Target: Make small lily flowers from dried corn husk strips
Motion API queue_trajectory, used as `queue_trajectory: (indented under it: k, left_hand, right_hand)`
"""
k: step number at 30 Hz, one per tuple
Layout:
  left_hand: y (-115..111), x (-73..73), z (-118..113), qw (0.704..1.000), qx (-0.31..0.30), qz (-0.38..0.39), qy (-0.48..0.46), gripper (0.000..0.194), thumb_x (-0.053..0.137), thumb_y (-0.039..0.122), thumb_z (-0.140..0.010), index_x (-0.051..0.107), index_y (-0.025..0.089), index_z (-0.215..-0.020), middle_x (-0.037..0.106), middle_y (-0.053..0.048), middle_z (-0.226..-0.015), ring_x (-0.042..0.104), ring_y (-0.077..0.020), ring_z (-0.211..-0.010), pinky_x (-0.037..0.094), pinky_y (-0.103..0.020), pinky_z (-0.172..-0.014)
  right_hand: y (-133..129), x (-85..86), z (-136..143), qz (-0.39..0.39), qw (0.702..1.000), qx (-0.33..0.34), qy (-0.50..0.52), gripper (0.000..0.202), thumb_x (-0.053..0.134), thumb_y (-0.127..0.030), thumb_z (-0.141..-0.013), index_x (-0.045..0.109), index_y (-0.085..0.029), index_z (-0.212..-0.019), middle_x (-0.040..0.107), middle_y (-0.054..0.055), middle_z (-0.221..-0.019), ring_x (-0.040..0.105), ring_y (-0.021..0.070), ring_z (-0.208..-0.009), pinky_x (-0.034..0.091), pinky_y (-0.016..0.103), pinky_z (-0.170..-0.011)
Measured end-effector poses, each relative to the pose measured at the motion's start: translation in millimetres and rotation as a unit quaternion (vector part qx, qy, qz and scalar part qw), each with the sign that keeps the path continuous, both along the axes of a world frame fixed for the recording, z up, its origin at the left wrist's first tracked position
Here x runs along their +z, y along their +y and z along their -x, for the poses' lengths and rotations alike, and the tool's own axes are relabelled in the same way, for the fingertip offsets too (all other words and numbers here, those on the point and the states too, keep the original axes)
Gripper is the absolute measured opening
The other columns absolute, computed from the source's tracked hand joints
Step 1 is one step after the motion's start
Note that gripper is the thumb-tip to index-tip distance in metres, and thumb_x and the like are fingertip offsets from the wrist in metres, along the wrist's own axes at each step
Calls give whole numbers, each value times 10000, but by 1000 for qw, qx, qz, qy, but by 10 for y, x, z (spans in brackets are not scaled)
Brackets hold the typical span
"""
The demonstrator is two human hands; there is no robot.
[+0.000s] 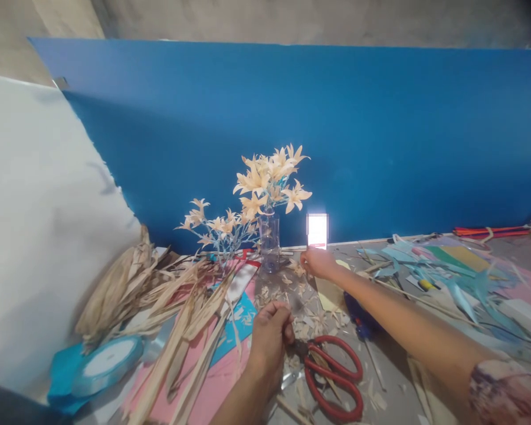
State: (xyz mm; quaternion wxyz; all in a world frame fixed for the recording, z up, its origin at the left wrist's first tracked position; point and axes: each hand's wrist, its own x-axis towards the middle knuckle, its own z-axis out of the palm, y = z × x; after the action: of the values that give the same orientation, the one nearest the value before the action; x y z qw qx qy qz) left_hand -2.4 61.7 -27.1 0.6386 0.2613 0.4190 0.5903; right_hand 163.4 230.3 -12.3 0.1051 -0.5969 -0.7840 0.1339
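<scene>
My left hand (272, 330) is curled closed just left of the red-handled scissors (334, 378); whatever its fingers hold is hidden. Reaching forward, my right hand (318, 262) is closed at the lower edge of a phone (317, 230) with a bright screen; I cannot tell whether it touches the phone or pinches something small. The phone stands upright before the blue board. Left of it, a clear vase (269, 242) holds pale star-shaped flowers (272, 177). A second bunch of such flowers (223, 227) stands beside the vase.
Dried husk strips (168, 301) heap up on the left, near a ribbon roll (110, 360). Pale scraps litter the middle. A blue-handled tool (358, 321) lies under my right forearm. Light blue ribbon pieces (462, 295) spread on the right. A blue board (402, 136) closes off the back.
</scene>
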Motion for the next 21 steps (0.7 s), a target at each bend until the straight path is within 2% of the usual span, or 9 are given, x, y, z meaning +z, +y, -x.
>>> queue_trajectory:
  k: [3, 5, 7, 9, 12, 15, 18, 19, 21]
  left_hand:
    - [8, 0, 6, 1000, 2, 3, 5, 256, 770, 313, -620, 568, 163, -665, 546, 51, -521, 383, -41, -372, 268, -198, -404]
    - [13, 0, 11, 1000, 3, 3, 3, 260, 772, 316, -617, 564, 165, -658, 545, 51, -521, 383, -43, -370, 272, -199, -403]
    - [16, 3, 17, 1000, 6, 1, 0, 269, 782, 314, -609, 561, 167, -655, 539, 54, -516, 383, -43, -368, 266, -199, -400]
    - [15, 13, 19, 1000, 5, -4, -4, 275, 793, 312, -607, 566, 166, -662, 532, 58, -513, 385, -42, -369, 263, -196, -400]
    - [-3, 50, 6, 1000, -5, -14, -24, 295, 816, 323, -617, 577, 166, -690, 537, 61, -525, 387, -40, -378, 275, -191, -407]
    - [-54, 110, -35, 998, -21, -18, -64, 332, 849, 331, -618, 573, 168, -709, 563, 56, -571, 402, -36, -410, 303, -180, -422]
    - [-129, 174, -83, 993, -48, -16, -106, 355, 872, 312, -609, 567, 162, -711, 650, 15, -705, 452, -39, -458, 358, -178, -441]
    - [-154, 192, -95, 991, -60, -16, -116, 352, 873, 306, -612, 570, 161, -717, 672, -1, -744, 482, -46, -479, 386, -181, -455]
    - [-199, 218, -112, 988, -87, -21, -124, 330, 866, 298, -635, 583, 163, -738, 675, -9, -714, 535, -70, -516, 438, -189, -493]
  right_hand:
    - [31, -3, 13, 16, 996, -16, 80, 246, 611, -326, -969, 636, -161, -1150, 637, 85, -1194, 635, 220, -1033, 542, 431, -893]
    - [40, 37, 14, 30, 987, -29, 156, 191, 636, -320, -946, 660, -148, -1025, 663, 67, -1077, 642, 197, -943, 549, 373, -819]
    - [11, 111, 3, 49, 967, -43, 246, 187, 666, -337, -903, 655, -155, -864, 661, 38, -882, 622, 161, -777, 517, 283, -664]
    - [-93, 207, -16, 76, 936, -51, 341, 240, 680, -393, -853, 617, -177, -771, 593, 1, -707, 534, 119, -594, 402, 221, -496]
    - [-427, 333, -35, 121, 877, -44, 463, 338, 698, -509, -768, 575, -194, -765, 472, -46, -617, 366, 77, -474, 229, 192, -404]
    - [-908, 386, -6, 155, 828, -35, 537, 416, 758, -550, -678, 582, -188, -784, 407, -63, -622, 307, 66, -488, 189, 184, -412]
    - [-1366, 386, 58, 186, 786, -48, 588, 415, 795, -523, -659, 619, -177, -805, 361, -78, -596, 277, 66, -500, 176, 194, -432]
    - [-1485, 380, 78, 183, 783, -59, 592, 397, 797, -510, -664, 632, -174, -796, 363, -80, -577, 277, 68, -499, 181, 200, -438]
    - [-1657, 360, 108, 144, 799, -72, 580, 344, 782, -480, -687, 658, -167, -759, 438, -60, -565, 338, 82, -514, 244, 216, -463]
